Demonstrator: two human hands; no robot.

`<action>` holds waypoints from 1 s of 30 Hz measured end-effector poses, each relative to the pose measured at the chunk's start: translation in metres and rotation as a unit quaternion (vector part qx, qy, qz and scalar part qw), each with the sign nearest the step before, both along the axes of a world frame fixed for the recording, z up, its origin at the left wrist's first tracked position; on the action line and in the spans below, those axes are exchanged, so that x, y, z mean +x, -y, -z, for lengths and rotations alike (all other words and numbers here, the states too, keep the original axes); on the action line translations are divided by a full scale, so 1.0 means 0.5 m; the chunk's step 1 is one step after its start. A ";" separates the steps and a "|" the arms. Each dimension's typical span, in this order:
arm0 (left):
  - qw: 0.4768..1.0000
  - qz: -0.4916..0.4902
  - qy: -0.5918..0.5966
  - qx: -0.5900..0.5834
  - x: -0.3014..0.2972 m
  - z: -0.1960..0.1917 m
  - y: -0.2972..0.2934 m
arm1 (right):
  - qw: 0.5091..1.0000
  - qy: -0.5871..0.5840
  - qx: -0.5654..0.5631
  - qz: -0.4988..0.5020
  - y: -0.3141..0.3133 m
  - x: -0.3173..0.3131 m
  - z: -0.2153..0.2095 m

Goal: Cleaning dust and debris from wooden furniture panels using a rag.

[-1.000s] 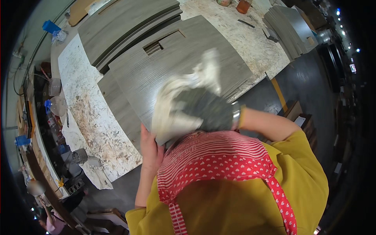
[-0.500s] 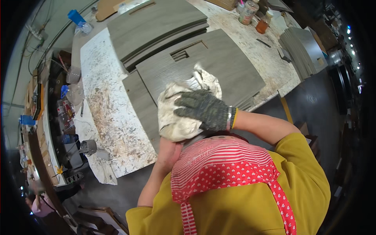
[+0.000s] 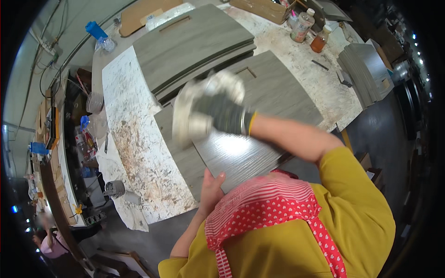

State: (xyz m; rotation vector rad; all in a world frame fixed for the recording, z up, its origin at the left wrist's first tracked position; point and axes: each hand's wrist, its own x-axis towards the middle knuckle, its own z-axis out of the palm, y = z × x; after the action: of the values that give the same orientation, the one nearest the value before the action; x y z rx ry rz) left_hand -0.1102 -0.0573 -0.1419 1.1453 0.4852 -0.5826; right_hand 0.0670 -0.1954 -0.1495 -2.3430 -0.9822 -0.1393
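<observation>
My right hand (image 3: 215, 111), in a dark grey knitted glove with a yellow cuff edge, presses a bunched off-white cloth (image 3: 183, 125). Hand and cloth are smeared by motion over the left part of a grey wood-grain panel (image 3: 273, 88). Light glares off the panel's near part. At its near left corner my bare left hand (image 3: 212, 189) grips the edge, thumb showing on top and most fingers hidden. A slot cut in the panel's far side is partly covered by the cloth. Under it another grey panel (image 3: 174, 139) sticks out to the left.
Behind lies a stack of grey panels (image 3: 194, 46). More panels stand piled at the right (image 3: 366, 69), near two bottles (image 3: 303, 25). The worktable (image 3: 139, 157) is white and paint-stained. A grey tool (image 3: 114, 189) rests at its left edge. Another person (image 3: 53, 243) is far left.
My right hand and the cloth have swept away from me and to the left, baring the panel's shiny near part. My left hand stays near the panel's corner, now more visible.
</observation>
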 end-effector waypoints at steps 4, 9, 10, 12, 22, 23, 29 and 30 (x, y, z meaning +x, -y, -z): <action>0.991 -0.031 0.083 -0.098 0.007 0.017 0.015 | 0.970 0.172 -0.099 0.139 0.145 0.158 -0.005; 0.998 0.011 0.033 -0.052 -0.006 0.031 -0.006 | 0.982 0.158 -0.103 0.001 -0.003 0.019 -0.064; 0.999 0.014 0.032 -0.008 -0.004 0.017 -0.003 | 0.982 0.156 -0.110 0.021 0.010 0.035 -0.034; 0.996 -0.018 0.083 -0.024 -0.004 0.005 0.004 | 0.981 -0.104 -0.121 0.110 0.035 0.090 -0.015; 0.991 -0.050 0.114 -0.045 -0.006 0.029 0.009 | 0.877 -0.088 -0.216 0.421 0.472 0.114 -0.079; 0.993 -0.026 0.109 -0.026 -0.003 0.022 0.005 | 0.906 -0.015 -0.177 0.384 0.450 0.093 -0.074; 0.994 -0.026 0.105 -0.033 -0.010 -0.014 0.025 | 0.916 0.038 -0.049 0.396 0.463 0.074 0.008; 0.992 -0.031 0.120 -0.028 -0.005 -0.015 0.027 | 0.896 -0.037 -0.125 0.425 0.500 0.074 -0.018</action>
State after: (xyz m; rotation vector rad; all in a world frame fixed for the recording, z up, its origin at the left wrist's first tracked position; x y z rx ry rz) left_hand -0.1129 -0.0707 -0.1345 1.1266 0.2945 -0.3956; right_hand 0.1043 -0.4454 -0.1406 -2.8345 0.1382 -0.2687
